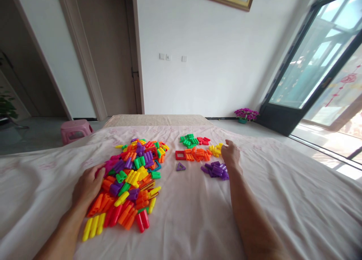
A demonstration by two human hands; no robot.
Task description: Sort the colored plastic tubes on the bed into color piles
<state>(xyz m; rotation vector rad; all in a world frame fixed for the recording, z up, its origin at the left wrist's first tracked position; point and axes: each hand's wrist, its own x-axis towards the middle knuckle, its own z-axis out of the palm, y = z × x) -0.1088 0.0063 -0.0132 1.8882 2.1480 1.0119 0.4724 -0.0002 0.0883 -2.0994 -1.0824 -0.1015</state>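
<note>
A mixed pile of plastic building pieces [132, 179], tube-shaped and joined side by side, lies on the cloth at left. My left hand [88, 185] is at the pile's left edge, its fingers closed around a pink building piece [110, 165]. My right hand [231, 154] is beside a small yellow group [215, 150], fingers curled; whatever they hold is hidden. Just below it is a purple group [216, 170]. Orange pieces [198, 154], green pieces [189, 140] and red pieces [203, 140] form separate groups left of this hand.
A red square frame [180, 155] and a purple triangle frame [181, 167] lie between the pile and the groups. The pale cloth [186, 214] is wrinkled. Beyond it stand a pink stool [76, 130] and a pot of purple flowers [246, 115]; a glass door is at right.
</note>
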